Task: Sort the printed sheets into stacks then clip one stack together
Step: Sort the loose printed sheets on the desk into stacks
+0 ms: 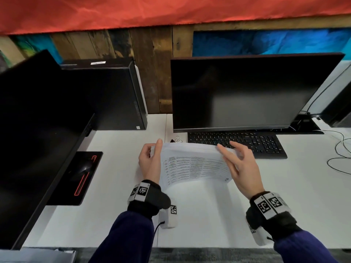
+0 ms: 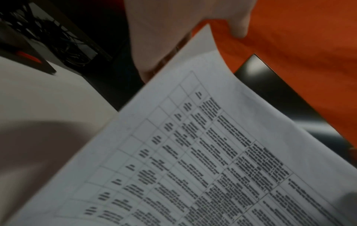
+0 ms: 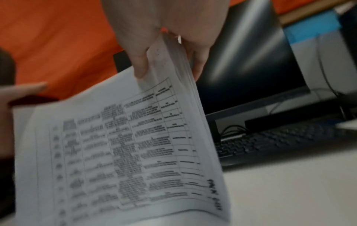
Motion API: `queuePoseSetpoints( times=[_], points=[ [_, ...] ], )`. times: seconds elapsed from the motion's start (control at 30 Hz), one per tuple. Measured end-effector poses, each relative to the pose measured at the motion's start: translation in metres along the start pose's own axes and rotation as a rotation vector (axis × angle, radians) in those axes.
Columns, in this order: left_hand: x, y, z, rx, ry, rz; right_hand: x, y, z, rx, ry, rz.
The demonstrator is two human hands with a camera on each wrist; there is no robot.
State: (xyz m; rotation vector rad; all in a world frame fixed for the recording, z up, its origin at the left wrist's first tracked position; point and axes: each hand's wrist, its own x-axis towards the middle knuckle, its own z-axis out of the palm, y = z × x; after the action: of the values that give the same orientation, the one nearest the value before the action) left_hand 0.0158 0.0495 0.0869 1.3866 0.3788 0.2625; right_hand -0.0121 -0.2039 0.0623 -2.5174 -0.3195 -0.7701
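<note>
A stack of printed sheets (image 1: 193,164) with a text table on its top page is raised off the white desk (image 1: 205,215), bowed and tilted toward me. My left hand (image 1: 153,149) grips its left edge, index finger straight up along the paper. My right hand (image 1: 228,150) pinches the right edge; in the right wrist view the thumb (image 3: 141,61) lies on the top page of the stack (image 3: 125,145) and the other fingers sit behind it. The left wrist view is filled by the top page (image 2: 212,152). Black binder clips (image 1: 175,139) lie on the desk just behind the sheets.
A black keyboard (image 1: 237,144) and a dark monitor (image 1: 237,92) stand right behind the sheets. A second monitor (image 1: 38,130) and a black mouse pad (image 1: 83,177) are on the left, a computer tower (image 1: 117,95) at the back. Cables (image 1: 340,152) trail at the right.
</note>
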Motion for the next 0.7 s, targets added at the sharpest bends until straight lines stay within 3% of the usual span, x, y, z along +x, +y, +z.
queuePoseSetpoints(
  times=[0.2,0.4,0.53,0.7],
  points=[
    [0.009,-0.003,0.002,0.096,-0.007,0.004,0.006,0.002,-0.002,-0.249,-0.101,-0.076],
    [0.006,0.003,0.002,0.071,-0.078,-0.019,0.009,-0.002,-0.004,-0.228,-0.110,-0.036],
    [0.012,-0.001,0.001,0.150,-0.045,0.065,0.011,-0.004,-0.005,-0.251,-0.108,-0.020],
    [0.017,-0.002,0.002,0.128,-0.038,0.035,0.012,-0.004,-0.005,-0.216,-0.134,-0.014]
  ],
)
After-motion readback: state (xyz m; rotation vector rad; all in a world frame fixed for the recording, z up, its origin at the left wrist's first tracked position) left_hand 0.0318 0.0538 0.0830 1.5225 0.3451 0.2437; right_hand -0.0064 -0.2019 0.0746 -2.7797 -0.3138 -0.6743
